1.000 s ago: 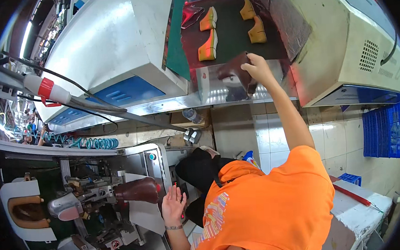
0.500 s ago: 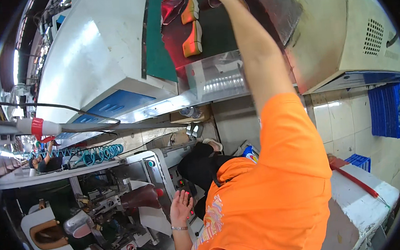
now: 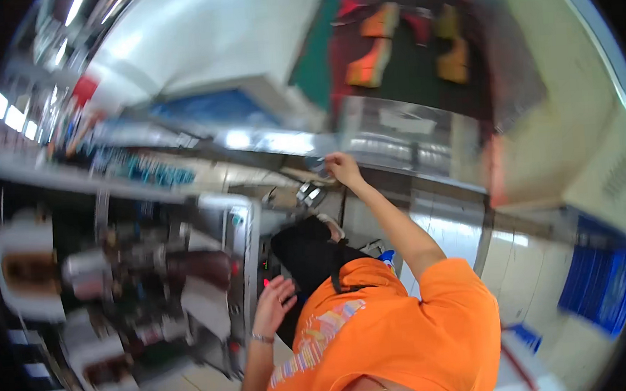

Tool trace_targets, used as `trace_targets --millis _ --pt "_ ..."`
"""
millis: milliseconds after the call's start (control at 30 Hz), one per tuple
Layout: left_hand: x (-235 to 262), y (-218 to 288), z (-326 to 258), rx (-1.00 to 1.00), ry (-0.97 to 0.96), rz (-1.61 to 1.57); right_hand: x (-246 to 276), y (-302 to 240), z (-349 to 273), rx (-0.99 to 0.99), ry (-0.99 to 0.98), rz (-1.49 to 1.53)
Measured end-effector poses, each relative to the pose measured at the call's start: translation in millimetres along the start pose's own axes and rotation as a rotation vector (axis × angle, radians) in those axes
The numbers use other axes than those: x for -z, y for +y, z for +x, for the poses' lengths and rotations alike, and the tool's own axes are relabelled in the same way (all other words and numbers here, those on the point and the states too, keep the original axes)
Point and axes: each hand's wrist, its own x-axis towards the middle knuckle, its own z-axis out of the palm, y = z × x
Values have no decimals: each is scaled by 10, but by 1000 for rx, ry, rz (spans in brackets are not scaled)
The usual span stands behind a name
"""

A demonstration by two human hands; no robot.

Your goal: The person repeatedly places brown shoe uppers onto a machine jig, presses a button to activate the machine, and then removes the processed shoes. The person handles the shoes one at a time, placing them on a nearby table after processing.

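My right hand (image 3: 344,169) is in front of the metal edge of a dark conveyor bed (image 3: 420,71), its fingers bent and blurred. Whether anything small is between them I cannot tell. A greyish rounded thing (image 3: 317,166) shows beside its fingertips, too smeared to name. On the bed lie wedge-shaped shoe soles (image 3: 369,64) at the left, lit reddish, and more soles (image 3: 453,61) at the right. A dark red piece (image 3: 419,25) lies between them. My left hand (image 3: 274,304) hovers open beside the machine at the left, fingers apart and holding nothing.
The machine at the left carries a dark brown shoe-shaped form (image 3: 201,270). White housings (image 3: 196,41) and cream ones (image 3: 558,109) flank the bed. Blue crates (image 3: 603,278) stand at the right. A red-handled tool (image 3: 518,368) lies on a pale surface at lower right.
My right hand has drawn back from the far part of the bed to its front edge. The view has swung, bringing the right-hand soles into sight. My left hand stays open.
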Motion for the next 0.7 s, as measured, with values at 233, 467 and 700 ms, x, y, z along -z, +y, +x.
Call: trace_targets --millis 233,467,700 --pt "99 47 -355 -240 61 70 -1351 -1250 -687 76 -679 186" --pt "361 -74 -613 -462 228 -212 -2908 -1499 -734 55 -968 -304" --pt "1076 323 -289 -821 567 -413 -3765 -872 -386 203 -900 -680"
